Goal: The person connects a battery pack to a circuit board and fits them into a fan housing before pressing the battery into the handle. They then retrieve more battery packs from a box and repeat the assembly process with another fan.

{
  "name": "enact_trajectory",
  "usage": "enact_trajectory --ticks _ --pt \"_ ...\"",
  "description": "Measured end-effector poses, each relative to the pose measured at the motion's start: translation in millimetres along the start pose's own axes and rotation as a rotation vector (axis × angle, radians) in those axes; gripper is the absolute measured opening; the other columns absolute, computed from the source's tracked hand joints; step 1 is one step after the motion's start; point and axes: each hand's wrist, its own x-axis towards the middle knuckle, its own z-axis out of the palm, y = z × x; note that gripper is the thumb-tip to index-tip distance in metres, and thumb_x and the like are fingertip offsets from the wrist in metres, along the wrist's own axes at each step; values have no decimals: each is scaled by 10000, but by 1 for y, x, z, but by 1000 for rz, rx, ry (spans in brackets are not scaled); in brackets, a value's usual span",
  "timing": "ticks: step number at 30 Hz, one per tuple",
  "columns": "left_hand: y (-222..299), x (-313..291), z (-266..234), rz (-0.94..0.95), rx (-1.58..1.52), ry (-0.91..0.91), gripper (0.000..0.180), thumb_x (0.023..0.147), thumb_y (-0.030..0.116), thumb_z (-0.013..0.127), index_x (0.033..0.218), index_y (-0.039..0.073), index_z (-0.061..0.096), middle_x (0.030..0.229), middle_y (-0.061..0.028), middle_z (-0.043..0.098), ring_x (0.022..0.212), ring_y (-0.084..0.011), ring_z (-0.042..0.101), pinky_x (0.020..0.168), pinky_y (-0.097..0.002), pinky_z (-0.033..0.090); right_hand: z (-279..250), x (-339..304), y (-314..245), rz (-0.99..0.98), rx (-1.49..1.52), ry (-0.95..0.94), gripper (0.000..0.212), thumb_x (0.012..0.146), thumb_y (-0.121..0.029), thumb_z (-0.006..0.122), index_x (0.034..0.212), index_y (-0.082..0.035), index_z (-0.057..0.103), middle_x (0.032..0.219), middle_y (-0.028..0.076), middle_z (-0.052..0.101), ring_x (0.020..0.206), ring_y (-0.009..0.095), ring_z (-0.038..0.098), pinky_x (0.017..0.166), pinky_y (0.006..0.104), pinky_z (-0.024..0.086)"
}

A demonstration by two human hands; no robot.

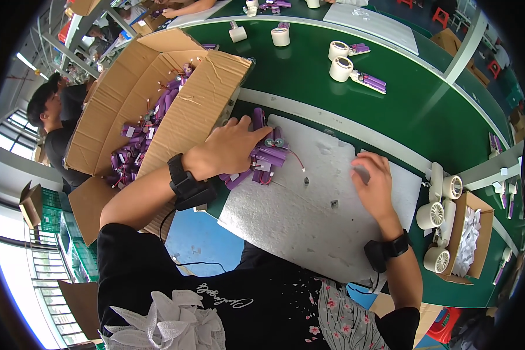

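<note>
Purple battery packs point(271, 156) at the left hand point(230, 150), right hand point(379, 189) well apart

In the head view: packs heaped at the far left corner of the pale board point(297, 216), just right of the left hand and touching its fingers; long axes mixed, the farthest pointing roughly near to far, several nearer ones roughly left to right. Left hand clearly nearer: palm down, index stretched right, other fingers bent; cannot tell whether gripping, undersides being hidden. Forearm slanting in from near left, alongside the cardboard box point(198, 99). Right hand empty, fingers loosely curled, thumb parted, at the board's right.
</note>
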Motion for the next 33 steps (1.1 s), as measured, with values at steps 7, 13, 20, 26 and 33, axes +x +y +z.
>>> enact_trajectory --ticks 7,13,20,26,33 --pt "-13 16 17 116 -21 88 778 697 -43 608 1442 71 415 1397 -221 344 1306 -416 364 1094 -436 350 0 2 0 18 6 -3 188 749 -35 707 928 -66 660 1096 86 644 996 312 560 885 373 465" --pt "-19 14 12 155 -44 78 753 701 -39 592 1429 53 424 1511 -212 227 1379 -420 276 1125 -438 306 0 -1 0 7 10 13 183 756 -41 704 932 -67 659 1095 89 641 1001 313 561 889 373 463" --pt "13 -54 -71 249 -404 256 590 786 -46 578 1366 22 493 1248 -189 557 1165 -260 545 1005 -343 410 6 -5 4 16 18 12 180 757 -51 705 929 -74 657 1078 81 639 998 306 561 887 377 465" --pt "84 -149 -60 150 -666 221 355 835 15 652 1188 -6 620 782 -56 631 723 -107 592 677 -251 469 4 -5 11 36 38 21 174 752 -56 708 919 -75 658 1066 77 637 992 302 559 878 381 464" --pt "105 -114 64 52 -1246 253 582 825 -18 640 1373 50 459 842 -26 547 715 -82 498 627 -218 393 6 1 2 -47 -7 106 146 788 -71 700 927 -74 654 1044 75 632 912 285 583 811 356 477"
